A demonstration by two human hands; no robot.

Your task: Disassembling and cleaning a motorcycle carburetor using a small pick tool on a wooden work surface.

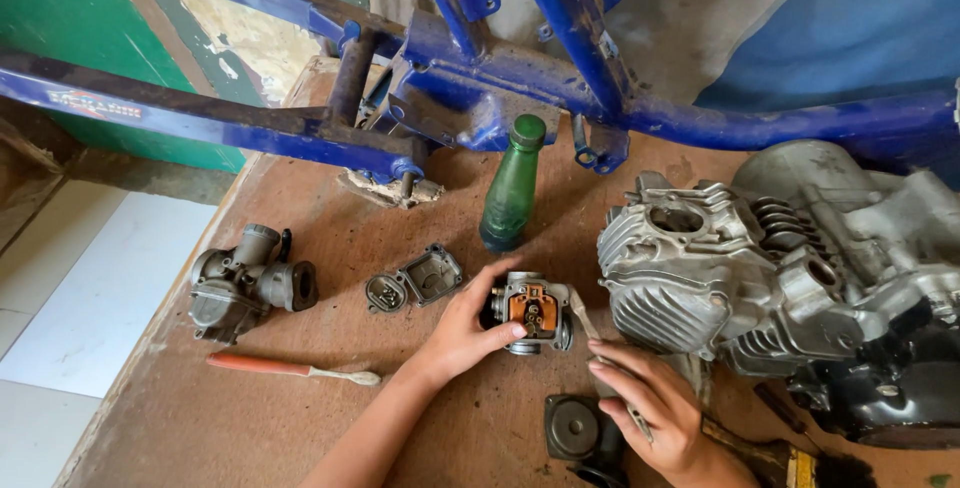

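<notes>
Landmark: green bottle (pixel 511 188), upright on the brown bench (pixel 250 418).

Far left of the bottle: a complete grey carburetor (pixel 245 283); an orange-handled toothbrush (pixel 290 369) lies in front of it. Just left of the bottle: a detached float bowl cover (pixel 430 273) and a small round cap (pixel 385 293).

Directly below the bottle: left hand (pixel 465 333) grasps an opened carburetor body (pixel 530 310), orange interior facing up.

Lower right of the bottle: right hand (pixel 650 403) pinches a thin strip-like tool (pixel 590 333), tip touching the carburetor body.

Right of the bottle: engine block (pixel 760 268).
</notes>
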